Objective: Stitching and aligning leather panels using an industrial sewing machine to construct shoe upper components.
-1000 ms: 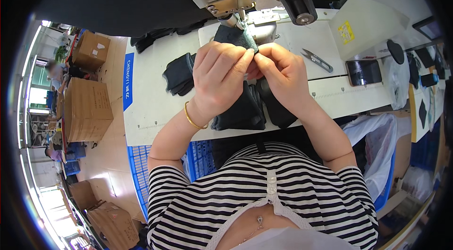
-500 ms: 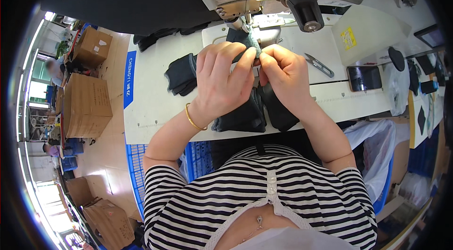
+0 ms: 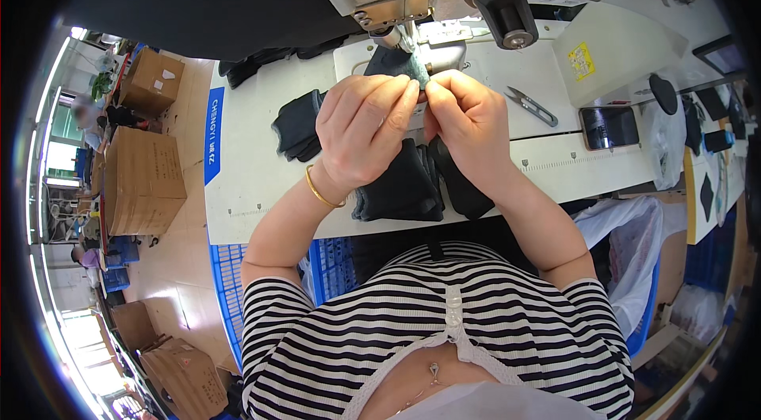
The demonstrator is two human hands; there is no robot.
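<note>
A dark fabric piece point(image 3: 395, 63) with a greyish edge lies under the sewing machine's needle area point(image 3: 408, 33). My left hand point(image 3: 366, 125) pinches its near edge between thumb and fingertips. Close beside it, my right hand point(image 3: 466, 118) pinches the same edge, the two sets of fingertips almost touching. Some of the fabric is hidden behind my fingers. Below my hands, on the table's front part, sit a stack of folded dark fabric pieces point(image 3: 399, 194) and another dark piece point(image 3: 464, 186). A smaller dark stack point(image 3: 297, 125) is left of my left hand.
Thread snips point(image 3: 533, 107) and a phone point(image 3: 609, 128) lie on the white table point(image 3: 254, 174) to the right. The machine's black knob point(image 3: 507, 15) hangs above my right hand. Blue baskets point(image 3: 337, 265) stand under the table edge; cardboard boxes point(image 3: 147, 182) are on the floor at left.
Both hands have shifted slightly left in the picture, along with the whole table scene. The fingertips still pinch the fabric edge, and more of the fabric shows above them.
</note>
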